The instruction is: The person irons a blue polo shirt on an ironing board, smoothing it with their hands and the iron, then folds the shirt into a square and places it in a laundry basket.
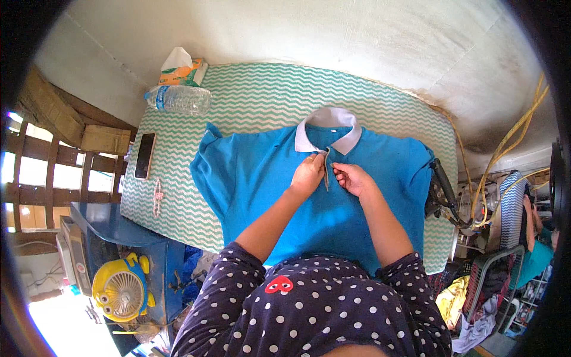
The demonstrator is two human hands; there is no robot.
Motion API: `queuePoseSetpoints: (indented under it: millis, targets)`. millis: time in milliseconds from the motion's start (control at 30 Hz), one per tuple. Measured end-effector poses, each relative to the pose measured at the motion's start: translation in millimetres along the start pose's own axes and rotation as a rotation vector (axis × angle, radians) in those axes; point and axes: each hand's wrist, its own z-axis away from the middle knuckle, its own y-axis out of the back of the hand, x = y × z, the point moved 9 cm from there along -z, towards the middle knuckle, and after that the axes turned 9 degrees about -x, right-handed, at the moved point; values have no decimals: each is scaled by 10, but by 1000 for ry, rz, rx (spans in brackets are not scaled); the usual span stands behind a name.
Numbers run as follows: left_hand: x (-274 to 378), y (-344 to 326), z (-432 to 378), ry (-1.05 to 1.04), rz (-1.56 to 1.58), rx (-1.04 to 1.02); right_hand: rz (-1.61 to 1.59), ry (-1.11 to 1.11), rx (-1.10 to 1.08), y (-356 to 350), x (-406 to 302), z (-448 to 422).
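A blue polo shirt (267, 178) with a light grey collar (332, 117) lies spread, front up, on a table with a green and white zigzag cover (254, 85). At the neck opening, my left hand (308, 172) pinches the edge of the button placket (327, 172) just below the collar. My right hand (352, 177) is close by on the other side of the placket, its thumb and forefinger together at the shirt's front edge; whether cloth is between them is hard to see. The shirt's hem reaches my body.
A tissue pack (180, 73), a plastic water bottle (180, 100), a phone (145, 156) and a beaded string (157, 196) lie at the table's left. A black-handled iron (442, 183) stands by the right sleeve, near hanging yellow cables (504, 147). A yellow fan (122, 292) is lower left.
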Motion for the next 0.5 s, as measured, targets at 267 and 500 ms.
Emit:
queuePoseSetpoints:
  millis: [267, 500]
  targets:
    - [-369, -179, -54, 314, 525, -159, 93, 130, -49, -99, -134, 60]
    - [-242, -207, -74, 221, 338, -353, 284, 167, 14, -75, -108, 149]
